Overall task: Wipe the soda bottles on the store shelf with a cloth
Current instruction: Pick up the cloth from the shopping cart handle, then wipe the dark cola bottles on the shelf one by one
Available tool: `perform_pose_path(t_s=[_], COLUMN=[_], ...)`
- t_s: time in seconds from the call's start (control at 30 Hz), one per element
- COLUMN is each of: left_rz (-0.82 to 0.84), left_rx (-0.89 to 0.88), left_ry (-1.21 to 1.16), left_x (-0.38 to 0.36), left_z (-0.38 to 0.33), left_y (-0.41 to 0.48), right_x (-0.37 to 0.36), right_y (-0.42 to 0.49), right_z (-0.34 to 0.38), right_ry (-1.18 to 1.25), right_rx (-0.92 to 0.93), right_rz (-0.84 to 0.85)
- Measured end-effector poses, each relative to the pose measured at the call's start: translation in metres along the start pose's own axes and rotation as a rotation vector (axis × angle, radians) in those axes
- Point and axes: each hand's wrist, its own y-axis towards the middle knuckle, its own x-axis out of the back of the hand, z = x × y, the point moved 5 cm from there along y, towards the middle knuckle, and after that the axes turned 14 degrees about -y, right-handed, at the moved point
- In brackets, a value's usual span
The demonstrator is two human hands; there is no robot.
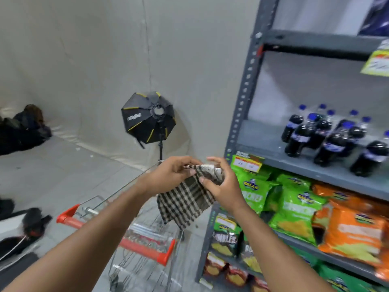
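A grey metal shelf unit rises to the right of the two grips, its upright post just beyond the right one. A white fabric backdrop fills the space behind and to the left of them. Below the grips stands a wire shopping cart with a red handle, and farther back, above the left grip, a black octagonal softbox sits on its stand.

On the shelf level above and to the right of the grips stand the soda bottles, dark with blue caps, grouped upright and well apart from both hands. On the level down and right of the right grip lie green snack bags and orange snack bags; lower still are more packets, too blurred to read.

The checked cloth, black and cream, hangs in front of the person over the cart, its upper edge bunched between the hands and the rest draping down below them. The left hand is closed on the cloth's top left part, thumb pressed on the fabric. The right hand pinches the top right part with thumb and lower fingers while its upper fingers are spread loose.
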Motion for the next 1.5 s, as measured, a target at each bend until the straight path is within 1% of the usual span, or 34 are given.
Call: perform_pose_path(t_s=[0.07,0.1,0.17,0.2,0.27,0.4,0.5,0.57,0.7,0.83,0.9,1.0,1.13,1.2,1.27,1.37,1.5], left_rz=[-0.048,-0.099,-0.171,-0.184,-0.183,-0.132,-0.021,0.055,0.175,0.258,0.243,0.148,-0.067,-0.136,-0.154,-0.149,-0.018], left_rx=[-0.048,-0.05,-0.047,-0.049,-0.053,-0.031,0.038,0.082,0.162,0.152,0.116,0.035,-0.087,-0.128,-0.139,-0.107,0.014], left_ry=[0.007,0.024,-0.005,-0.044,-0.114,-0.3,-0.502,-0.585,-0.599,-0.599,-0.553,-0.54,-0.457,-0.407,-0.369,-0.323,-0.265], left_x=[-0.026,-0.034,-0.06,-0.078,-0.111,-0.176,-0.222,-0.252,-0.303,-0.342,-0.356,-0.363,-0.353,-0.346,-0.341,-0.339,-0.347], left_z=[-0.013,-0.014,-0.019,-0.024,-0.031,-0.041,-0.047,-0.053,-0.063,-0.075,-0.081,-0.085,-0.081,-0.077,-0.07,-0.059,-0.05], left_y=[0.019,0.025,0.043,0.053,0.066,0.086,0.094,0.099,0.111,0.132,0.147,0.176,0.231,0.258,0.284,0.317,0.344], right_x=[0.036,0.045,0.075,0.091,0.113,0.146,0.185,0.215,0.268,0.324,0.345,0.367,0.389,0.392,0.393,0.395,0.398], right_y=[-0.005,-0.008,-0.019,-0.025,-0.039,-0.067,-0.084,-0.095,-0.111,-0.114,-0.113,-0.107,-0.098,-0.094,-0.091,-0.089,-0.081], right_z=[-0.003,-0.004,-0.007,-0.007,-0.005,-0.006,-0.013,-0.026,-0.049,-0.076,-0.087,-0.102,-0.134,-0.145,-0.152,-0.156,-0.157], right_ry=[-0.117,-0.163,-0.285,-0.35,-0.441,-0.591,-0.665,-0.718,-0.784,-0.788,-0.815,-0.848,-0.776,-0.764,-0.767,-0.77,-0.786], right_rx=[-0.008,-0.025,-0.031,-0.008,0.05,0.049,0.052,0.065,0.123,0.189,0.254,0.334,0.277,0.246,0.247,0.236,0.207], right_rz=[-0.111,-0.172,-0.347,-0.44,-0.529,-0.512,-0.558,-0.58,-0.648,-0.697,-0.695,-0.657,-0.579,-0.546,-0.527,-0.51,-0.489])
